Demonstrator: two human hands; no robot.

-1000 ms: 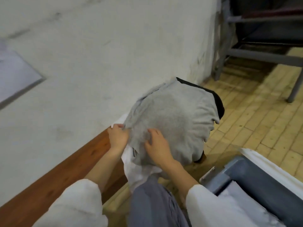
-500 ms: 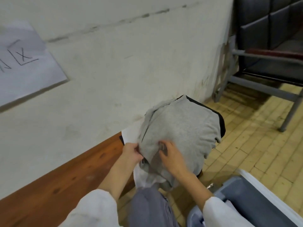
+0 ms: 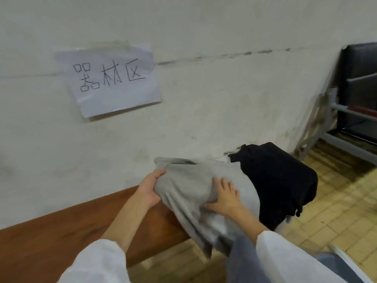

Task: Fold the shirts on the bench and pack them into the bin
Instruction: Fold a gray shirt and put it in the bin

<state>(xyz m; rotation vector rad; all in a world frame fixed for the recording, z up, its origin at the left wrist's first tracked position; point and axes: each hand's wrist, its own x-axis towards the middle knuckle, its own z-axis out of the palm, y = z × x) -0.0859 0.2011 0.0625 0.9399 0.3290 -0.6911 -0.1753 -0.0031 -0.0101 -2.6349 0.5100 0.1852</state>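
Soft grey knit shirt (image 3: 189,180) draped over bench (image 3: 61,231) end; left hand (image 3: 150,188) fingers curl, gripping its bunched edge. Right hand (image 3: 224,195) fingers spread flat on cloth; black shirt (image 3: 281,180) just beyond fingertips.

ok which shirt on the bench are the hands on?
The grey shirt: the left hand grips its edge and the right hand presses flat on it. The black shirt, to its right, has no hand on it.

A white paper sheet (image 3: 114,80) taped to the wall (image 3: 224,99), at ten o'clock, bears handwritten black characters "器材区".
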